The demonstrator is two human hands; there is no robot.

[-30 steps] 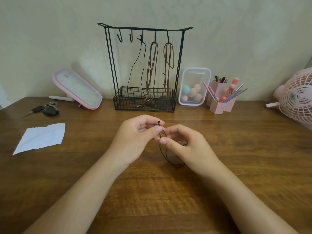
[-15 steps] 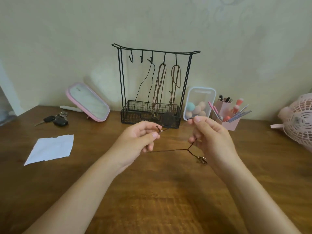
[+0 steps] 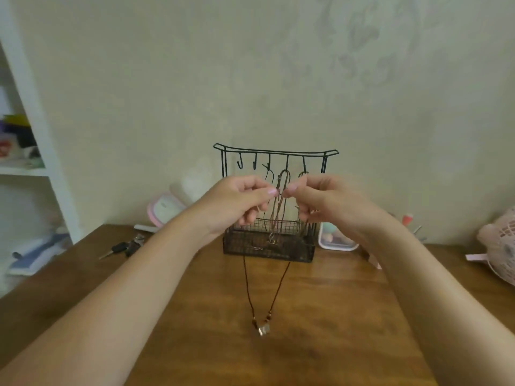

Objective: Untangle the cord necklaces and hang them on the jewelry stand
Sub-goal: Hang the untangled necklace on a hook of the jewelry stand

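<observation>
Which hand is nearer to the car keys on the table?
Left. The left hand, pinching the cord necklace, is raised in front of the jewelry stand, right of the car keys; the right hand pinches it even farther right.

We see two bare arms, the left forearm point(image 3: 133, 296) and the right forearm point(image 3: 418, 288), uncovered from the near edge up to the wrists. The left hand point(image 3: 239, 200) and the right hand point(image 3: 326, 201) are bare as well. Where the thumbnails point(image 3: 272, 191) show, they look short and rounded, with a pale pink sheen.
</observation>
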